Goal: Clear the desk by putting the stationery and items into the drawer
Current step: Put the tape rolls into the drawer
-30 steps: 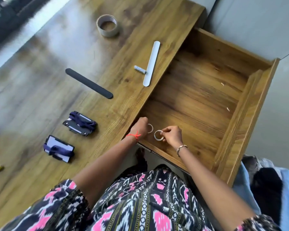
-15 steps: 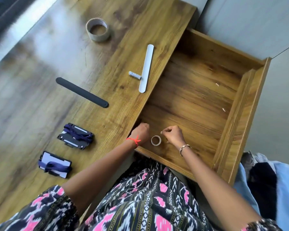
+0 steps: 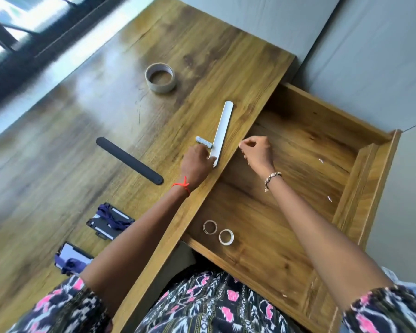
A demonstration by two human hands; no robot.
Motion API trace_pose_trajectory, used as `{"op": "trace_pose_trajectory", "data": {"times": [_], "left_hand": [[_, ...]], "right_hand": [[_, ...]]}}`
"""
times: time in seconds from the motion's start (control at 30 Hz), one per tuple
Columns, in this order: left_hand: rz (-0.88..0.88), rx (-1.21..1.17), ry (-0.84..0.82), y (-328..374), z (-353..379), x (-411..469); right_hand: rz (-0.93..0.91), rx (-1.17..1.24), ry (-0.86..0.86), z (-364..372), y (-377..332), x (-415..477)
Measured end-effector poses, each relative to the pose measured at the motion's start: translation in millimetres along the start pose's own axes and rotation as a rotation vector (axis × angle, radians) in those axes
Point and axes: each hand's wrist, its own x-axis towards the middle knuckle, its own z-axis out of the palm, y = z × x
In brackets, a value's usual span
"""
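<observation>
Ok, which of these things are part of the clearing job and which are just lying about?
Job: drawer, two rings lying in it, white strip at the left hand, small white stick, black strip, tape roll, two badge holders.
Lying about: white scraps in the drawer, window.

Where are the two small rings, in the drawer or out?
In: both small rings lie flat, side by side, on the drawer floor near its front edge.
</observation>
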Motion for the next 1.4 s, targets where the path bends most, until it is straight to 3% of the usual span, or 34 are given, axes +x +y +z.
{"op": "trace_pose_trajectory", "data": {"times": [0.3,0.57,0.63,0.73,0.87,1.0,1.27,1.4], "left_hand": [[-0.118,0.185,0.01,-6.4,6.9,4.6],[-0.035,0.153,-0.003,-0.9,15.9,2.1],[0.01,0.094,-0.006,-1.8,15.8,1.4],[0.073,-0.092,0.056,-5.9,17.3,3.3],[0.181,-0.186,0.12,-5.0,9.1,2.1],[0.244,-0.255,0.184,-5.9,-7.2,0.5],[0.201,-0.383,0.282,-13.1,-28.6,-1.7],[0.013,-0.788,0.113,-14.5,-39.1,-4.6]], "right_hand": [[0.031,-0.041,-0.104,37.9,-25.4,69.6],[0.215,0.038,-0.161,33.8,-33.4,68.8],[0.155,0.06,-0.159,27.5,-31.8,64.6],[-0.128,0.0,-0.15,14.1,-27.6,58.1],[-0.466,-0.328,-0.261,-3.6,-25.7,49.6],[-0.446,-0.521,-0.402,-22.1,-39.5,36.7],[-0.542,-0.502,-0.318,-16.9,-47.0,15.1],[-0.487,-0.341,-0.348,-17.7,-51.6,8.6]]}}
